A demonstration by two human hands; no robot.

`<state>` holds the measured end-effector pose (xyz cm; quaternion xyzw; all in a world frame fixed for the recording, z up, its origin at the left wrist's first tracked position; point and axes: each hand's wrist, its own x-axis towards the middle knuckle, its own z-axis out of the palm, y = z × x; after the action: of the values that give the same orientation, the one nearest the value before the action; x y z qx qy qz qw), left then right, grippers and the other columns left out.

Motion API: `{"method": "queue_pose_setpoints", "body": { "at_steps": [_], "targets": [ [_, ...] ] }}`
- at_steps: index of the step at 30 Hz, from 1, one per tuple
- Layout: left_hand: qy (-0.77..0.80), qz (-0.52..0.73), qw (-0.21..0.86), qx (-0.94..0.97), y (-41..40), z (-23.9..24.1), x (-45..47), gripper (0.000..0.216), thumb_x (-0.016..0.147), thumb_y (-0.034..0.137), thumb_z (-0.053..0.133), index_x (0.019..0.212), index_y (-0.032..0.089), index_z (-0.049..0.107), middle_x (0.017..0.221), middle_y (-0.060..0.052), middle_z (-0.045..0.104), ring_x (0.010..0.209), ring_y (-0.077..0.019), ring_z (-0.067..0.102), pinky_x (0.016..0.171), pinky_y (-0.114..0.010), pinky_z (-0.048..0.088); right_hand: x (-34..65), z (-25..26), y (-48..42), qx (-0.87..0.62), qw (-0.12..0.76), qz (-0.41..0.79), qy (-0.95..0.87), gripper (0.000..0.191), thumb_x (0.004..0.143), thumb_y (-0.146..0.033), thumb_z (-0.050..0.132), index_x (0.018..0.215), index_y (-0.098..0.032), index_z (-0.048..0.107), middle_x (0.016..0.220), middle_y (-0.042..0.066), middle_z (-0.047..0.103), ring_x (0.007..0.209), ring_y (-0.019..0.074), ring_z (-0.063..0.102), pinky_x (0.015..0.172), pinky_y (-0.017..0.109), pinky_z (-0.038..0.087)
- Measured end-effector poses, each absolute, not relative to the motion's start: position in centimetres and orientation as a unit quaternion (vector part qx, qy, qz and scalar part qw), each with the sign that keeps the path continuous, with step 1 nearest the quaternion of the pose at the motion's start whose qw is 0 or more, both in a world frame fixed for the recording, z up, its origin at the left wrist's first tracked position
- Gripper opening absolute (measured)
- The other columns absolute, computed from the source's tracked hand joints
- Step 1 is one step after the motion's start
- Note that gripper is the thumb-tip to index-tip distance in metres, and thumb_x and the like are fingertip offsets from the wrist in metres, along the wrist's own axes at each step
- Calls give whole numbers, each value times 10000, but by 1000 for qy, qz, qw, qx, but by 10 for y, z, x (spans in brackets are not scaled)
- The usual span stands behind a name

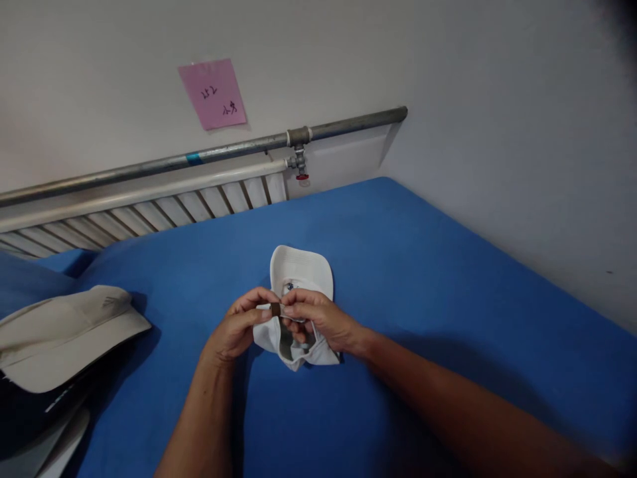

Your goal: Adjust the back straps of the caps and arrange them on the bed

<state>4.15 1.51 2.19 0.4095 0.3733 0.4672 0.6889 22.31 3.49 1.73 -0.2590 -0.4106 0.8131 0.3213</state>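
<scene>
A white cap (300,268) lies upside down on the blue sheet (398,279), its brim pointing away from me. My left hand (237,326) and my right hand (318,318) meet over the cap's back opening. Both hands pinch the cap's rear strap (284,309), which has a small dark buckle at the left thumb. The fingers of both hands are closed on the strap. The crown of the cap is crumpled under my right hand.
A beige cap (64,332) rests on a pile of other caps at the left edge. A white radiator (149,211) and metal pipes (199,158) run along the wall behind. A pink note (212,93) is stuck on the wall.
</scene>
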Motion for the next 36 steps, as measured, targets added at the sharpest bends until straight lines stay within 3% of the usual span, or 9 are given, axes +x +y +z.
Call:
{"method": "queue_pose_setpoints", "body": {
  "at_steps": [5, 14, 36],
  "targets": [
    [369, 443, 704, 414, 15, 24, 44, 189, 644, 217, 795, 803, 165, 707, 734, -14, 709, 653, -123, 634, 623, -213, 474, 224, 16, 37, -245, 350, 790, -439, 188, 701, -244, 684, 780, -180, 526, 655, -30, 605, 464, 53, 489, 412, 159, 372],
    [361, 449, 701, 421, 14, 21, 37, 224, 621, 234, 806, 794, 154, 689, 725, -14, 709, 634, -128, 633, 605, -217, 476, 229, 17, 41, -272, 317, 776, -472, 162, 689, -139, 586, 833, -182, 526, 616, -37, 608, 402, 73, 537, 391, 162, 362],
    [392, 448, 672, 441, 12, 24, 38, 266, 551, 217, 847, 753, 157, 685, 703, -4, 680, 627, -113, 595, 618, -208, 424, 234, 17, 45, -212, 327, 791, -472, 266, 661, -157, 680, 881, -171, 531, 584, -37, 641, 412, 90, 570, 430, 185, 467]
  ]
}}
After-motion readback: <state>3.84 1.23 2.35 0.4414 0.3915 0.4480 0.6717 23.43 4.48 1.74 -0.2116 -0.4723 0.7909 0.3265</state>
